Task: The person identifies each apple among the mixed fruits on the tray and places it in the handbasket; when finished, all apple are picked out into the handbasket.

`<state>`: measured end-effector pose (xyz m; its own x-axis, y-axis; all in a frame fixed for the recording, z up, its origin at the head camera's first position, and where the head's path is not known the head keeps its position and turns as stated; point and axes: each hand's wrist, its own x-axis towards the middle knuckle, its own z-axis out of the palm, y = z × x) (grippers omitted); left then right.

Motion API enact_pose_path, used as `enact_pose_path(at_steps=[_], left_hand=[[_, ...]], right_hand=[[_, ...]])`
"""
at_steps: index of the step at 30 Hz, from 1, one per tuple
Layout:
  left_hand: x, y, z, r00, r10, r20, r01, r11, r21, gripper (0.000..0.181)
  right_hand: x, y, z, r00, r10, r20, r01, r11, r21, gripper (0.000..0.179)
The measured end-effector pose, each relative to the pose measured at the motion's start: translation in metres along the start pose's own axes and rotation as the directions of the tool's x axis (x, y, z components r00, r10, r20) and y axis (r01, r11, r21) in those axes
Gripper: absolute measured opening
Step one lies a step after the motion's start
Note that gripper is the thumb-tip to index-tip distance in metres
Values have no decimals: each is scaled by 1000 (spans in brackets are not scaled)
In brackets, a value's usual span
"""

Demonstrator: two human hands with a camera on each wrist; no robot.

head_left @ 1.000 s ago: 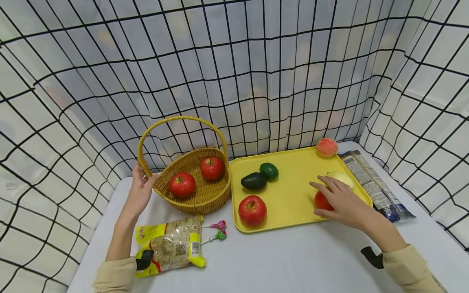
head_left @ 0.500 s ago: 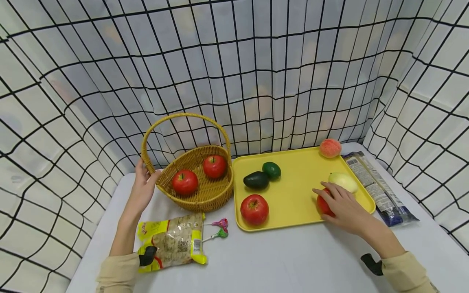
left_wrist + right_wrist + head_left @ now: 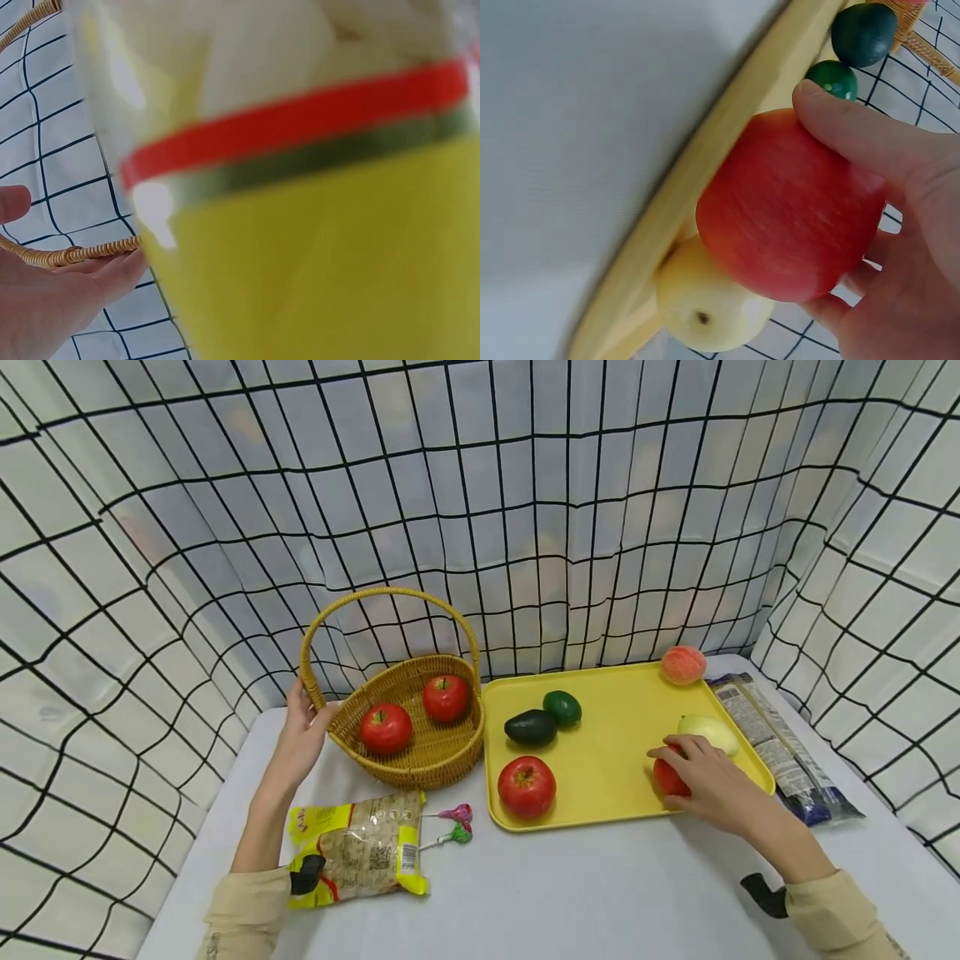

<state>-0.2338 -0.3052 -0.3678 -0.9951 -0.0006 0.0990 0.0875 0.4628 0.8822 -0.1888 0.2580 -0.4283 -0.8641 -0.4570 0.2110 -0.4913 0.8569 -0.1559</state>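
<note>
The wicker basket (image 3: 408,772) has a tall arched handle and two red apples (image 3: 386,728) inside. My left hand (image 3: 300,747) holds its left side where handle meets rim, fingers behind the handle and thumb toward the rim. In the left wrist view, fingers (image 3: 112,277) lie along the wicker. My right hand (image 3: 708,781) grips a red apple (image 3: 791,206) over the front right of the yellow tray (image 3: 600,777), thumb on one side and fingers on the other. Beside it lies a pale yellow pear-like fruit (image 3: 708,732). Another large red apple (image 3: 527,787) sits at the tray's front left.
Two dark green avocado-like fruits (image 3: 531,727) and a peach (image 3: 683,665) are on the tray. A yellow snack bag (image 3: 363,847) and two lollipops (image 3: 456,832) lie in front of the basket. Right of the tray is a dark package (image 3: 783,752). Grid-patterned cloth walls (image 3: 525,527) enclose the table.
My right hand has lowered and closed its fingers round the red apple. The left hand stays at the basket. The whole head view has shifted slightly.
</note>
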Motion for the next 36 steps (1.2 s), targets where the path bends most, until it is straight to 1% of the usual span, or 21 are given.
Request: enact_pose_path(at_steps=[5, 7, 10, 14, 18, 22, 26, 29, 33, 36], left_hand=[[9, 8, 0, 1000, 16, 0, -16, 1000, 21, 86], [12, 10, 0, 1000, 8, 5, -9, 1000, 26, 86], [12, 11, 1, 1000, -6, 17, 6, 1000, 22, 86], [9, 8, 3, 999, -25, 25, 24, 1000, 10, 86], [6, 3, 2, 999, -26, 23, 25, 999, 20, 86], [2, 2, 0, 999, -28, 22, 28, 999, 27, 87], [0, 2, -1, 1000, -22, 22, 21, 999, 24, 89], [0, 1, -2, 1000, -16, 20, 16, 1000, 20, 89], [-1, 0, -1, 1000, -18, 10, 18, 1000, 22, 88], [-1, 0, -1, 1000, -21, 0, 21, 999, 26, 88]], right_hand=[[10, -3, -8, 999, -17, -32, 17, 1000, -8, 59], [15, -5, -11, 998, -30, -47, 29, 999, -12, 59], [22, -9, -15, 998, -34, -51, 33, 999, -11, 61], [35, -18, -19, 998, -37, -45, 37, 999, -15, 63], [56, -33, -27, 995, -69, -78, 68, 997, -20, 64], [80, -52, -36, 985, -122, -124, 122, 993, -8, 63], [102, -68, -42, 975, -166, -144, 169, 986, 2, 63], [114, -77, -42, 970, -189, -155, 194, 981, 19, 64], [124, -87, -39, 965, -201, -167, 212, 976, 45, 64], [136, -97, -37, 961, -219, -169, 229, 972, 46, 63]])
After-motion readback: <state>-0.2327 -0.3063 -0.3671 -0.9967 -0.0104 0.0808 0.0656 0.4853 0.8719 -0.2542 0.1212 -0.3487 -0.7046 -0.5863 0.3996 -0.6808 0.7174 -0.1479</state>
